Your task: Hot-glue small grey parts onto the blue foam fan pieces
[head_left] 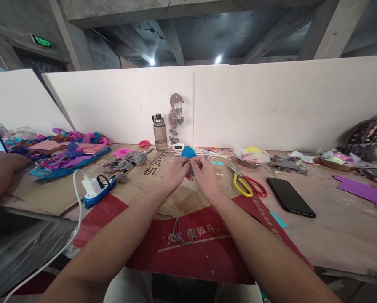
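Note:
Near the middle of the work surface, my left hand (177,172) and my right hand (204,173) meet with their fingertips pinched together. Between them is a small grey piece, mostly hidden by the fingers. A rounded blue piece (188,152) shows just above the fingertips; whether it is joined to the grey piece cannot be made out. Below the hands, a loose tangle of grey cord (179,236) lies on the red part of the cardboard (207,261). Scissors (244,181) with yellow and red handles lie to the right of my right hand.
Behind stand a bottle (160,134) and a white panel (118,105) with a grey hanging ornament (176,115). A black phone (290,197) lies right, a blue power strip (99,193) left. Another person's hand (5,166) is at far left, near coloured scraps (71,155).

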{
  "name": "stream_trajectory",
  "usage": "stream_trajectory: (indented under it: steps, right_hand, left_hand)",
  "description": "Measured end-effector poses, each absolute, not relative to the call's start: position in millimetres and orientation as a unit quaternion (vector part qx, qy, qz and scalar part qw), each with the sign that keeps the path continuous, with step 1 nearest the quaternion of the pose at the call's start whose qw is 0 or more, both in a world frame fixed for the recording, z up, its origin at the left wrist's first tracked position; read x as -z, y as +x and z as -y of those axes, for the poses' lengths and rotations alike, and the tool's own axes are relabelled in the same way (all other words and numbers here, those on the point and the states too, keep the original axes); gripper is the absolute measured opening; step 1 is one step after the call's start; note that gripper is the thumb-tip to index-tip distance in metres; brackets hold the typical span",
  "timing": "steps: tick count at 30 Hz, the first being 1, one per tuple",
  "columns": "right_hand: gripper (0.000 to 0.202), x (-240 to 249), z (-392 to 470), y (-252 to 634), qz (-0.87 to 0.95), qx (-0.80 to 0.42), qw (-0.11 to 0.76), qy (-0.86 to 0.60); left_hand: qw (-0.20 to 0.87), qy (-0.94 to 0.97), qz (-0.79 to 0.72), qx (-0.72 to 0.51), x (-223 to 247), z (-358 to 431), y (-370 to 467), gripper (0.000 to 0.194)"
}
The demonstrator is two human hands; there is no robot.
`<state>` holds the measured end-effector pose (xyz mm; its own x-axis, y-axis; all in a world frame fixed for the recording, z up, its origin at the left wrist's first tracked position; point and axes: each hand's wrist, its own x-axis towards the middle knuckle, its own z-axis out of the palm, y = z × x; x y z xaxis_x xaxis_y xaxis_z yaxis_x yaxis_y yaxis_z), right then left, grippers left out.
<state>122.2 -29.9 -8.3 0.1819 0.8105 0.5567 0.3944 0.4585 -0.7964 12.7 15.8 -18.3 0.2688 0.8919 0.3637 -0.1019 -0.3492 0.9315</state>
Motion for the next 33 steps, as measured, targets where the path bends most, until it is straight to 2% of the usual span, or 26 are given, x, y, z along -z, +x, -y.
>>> stream_trajectory:
  steps: [7,14,19,27,33]
  right_hand:
    - [0.008,10,29,126,0.610,-0.154,0.608,-0.485]
    - [0.022,17,20,128,0.582,-0.174,0.616,-0.502]
    - [0.017,19,16,129,0.567,-0.176,0.614,-0.520]
    - [0.019,16,18,129,0.547,-0.255,0.634,-0.484]
    - [0.030,16,17,130,0.531,-0.339,0.657,-0.414]
  left_hand:
    - [0.490,0.583,-0.331,-0.557,15,-14,12,0.019]
    - [0.555,0.545,-0.291,-0.557,9,-9,11,0.020]
    - [0.592,0.526,-0.247,-0.558,4,-3,11,0.019]
    - [0.593,0.484,-0.263,-0.587,4,-4,11,0.022]
    - [0.595,0.474,-0.277,-0.587,4,-6,10,0.022]
